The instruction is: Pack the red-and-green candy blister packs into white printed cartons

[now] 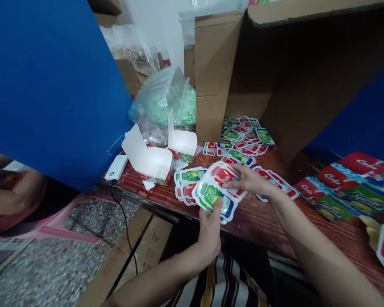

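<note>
My left hand grips a few flat drink-label packets, green Sprite-style ones showing, with the thumb on top. At the upper right of this bunch, my right hand pinches a red packet. Just left of them, more red and green packets lie on the dark red table. Several packets spread out under and beyond my right wrist. Further back is a loose heap of the same packets, spilling from a cardboard box on its side.
Two open small boxes with raised white lids stand left of the packets, near a white power bank with a black cable. Printed Cola and Sprite boxes sit at right. A large carton rises behind; a co-worker's arm shows at left.
</note>
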`<state>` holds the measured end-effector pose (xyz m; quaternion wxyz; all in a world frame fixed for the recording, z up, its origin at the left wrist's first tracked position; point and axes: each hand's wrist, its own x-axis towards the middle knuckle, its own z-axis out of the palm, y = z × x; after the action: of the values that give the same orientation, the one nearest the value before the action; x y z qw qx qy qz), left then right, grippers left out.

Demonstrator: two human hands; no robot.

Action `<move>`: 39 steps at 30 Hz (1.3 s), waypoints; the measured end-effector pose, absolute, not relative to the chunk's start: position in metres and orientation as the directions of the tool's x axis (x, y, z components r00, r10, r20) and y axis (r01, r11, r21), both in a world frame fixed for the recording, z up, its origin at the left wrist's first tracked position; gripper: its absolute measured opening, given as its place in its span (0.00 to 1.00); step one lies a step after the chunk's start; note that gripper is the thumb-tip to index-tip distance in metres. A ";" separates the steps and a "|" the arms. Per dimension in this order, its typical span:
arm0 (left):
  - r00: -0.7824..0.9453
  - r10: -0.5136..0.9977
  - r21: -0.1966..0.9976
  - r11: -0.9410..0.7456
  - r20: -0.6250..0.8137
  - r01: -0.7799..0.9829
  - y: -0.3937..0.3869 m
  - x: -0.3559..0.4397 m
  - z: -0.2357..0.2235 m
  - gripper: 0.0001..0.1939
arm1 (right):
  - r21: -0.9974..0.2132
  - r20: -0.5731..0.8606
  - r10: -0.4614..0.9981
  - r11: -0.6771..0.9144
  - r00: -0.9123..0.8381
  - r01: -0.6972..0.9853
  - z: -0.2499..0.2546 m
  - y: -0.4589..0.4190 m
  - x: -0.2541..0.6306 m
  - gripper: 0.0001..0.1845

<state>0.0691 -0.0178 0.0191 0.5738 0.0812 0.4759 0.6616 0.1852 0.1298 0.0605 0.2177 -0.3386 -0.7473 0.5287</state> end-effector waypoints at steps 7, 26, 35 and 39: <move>-0.145 0.784 0.504 0.234 -0.603 -0.831 -0.008 0.036 0.002 0.26 | -0.488 -0.180 0.414 0.750 -0.892 0.447 0.054 0.190 0.069 0.26; -0.259 0.706 0.677 0.407 -0.659 -0.613 0.019 -0.021 -0.015 0.22 | -0.663 -0.581 0.351 0.319 -0.734 0.677 0.021 0.215 0.073 0.35; -0.365 0.920 0.945 0.015 -0.141 -0.328 0.032 -0.009 -0.028 0.32 | -0.967 -0.050 0.715 0.141 -0.698 0.213 -0.009 0.159 0.148 0.43; -0.186 0.974 0.977 -0.155 0.126 -0.149 0.040 -0.013 -0.032 0.31 | -0.969 0.150 0.881 0.221 -0.449 0.108 -0.019 0.124 0.178 0.46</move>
<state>-0.0132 0.0399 -0.0324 0.4563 0.4459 0.4629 0.6153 0.1785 0.1243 -0.0186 0.3798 -0.3620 -0.6827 0.5085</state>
